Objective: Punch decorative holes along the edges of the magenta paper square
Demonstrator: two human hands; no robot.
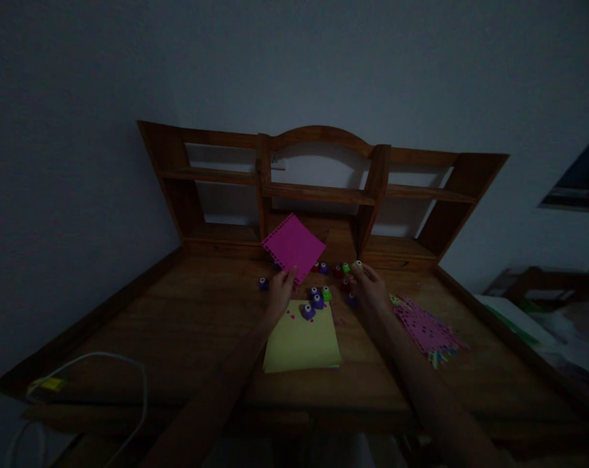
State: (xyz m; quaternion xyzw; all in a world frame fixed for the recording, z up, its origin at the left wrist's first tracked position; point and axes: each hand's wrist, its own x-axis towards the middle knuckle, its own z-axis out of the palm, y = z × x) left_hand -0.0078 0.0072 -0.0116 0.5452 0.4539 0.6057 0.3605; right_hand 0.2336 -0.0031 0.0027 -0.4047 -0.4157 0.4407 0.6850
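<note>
The pink sheet (297, 244), perforated along its left-hand edges, is gripped near its lowest corner by the left hand (279, 290), partly hiding a purple punch (276, 266). The right hand (370, 285) holds a green punch (357, 265), half covered by fingers. Open bench (192, 312) extends leftward; paper strips (426, 328) crowd the right forearm; dimness blurs detail.

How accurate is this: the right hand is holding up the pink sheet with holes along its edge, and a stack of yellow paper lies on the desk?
One thing is wrong: the head view shows the left hand holding up the pink sheet with holes along its edge. A stack of yellow paper lies on the desk.
</note>
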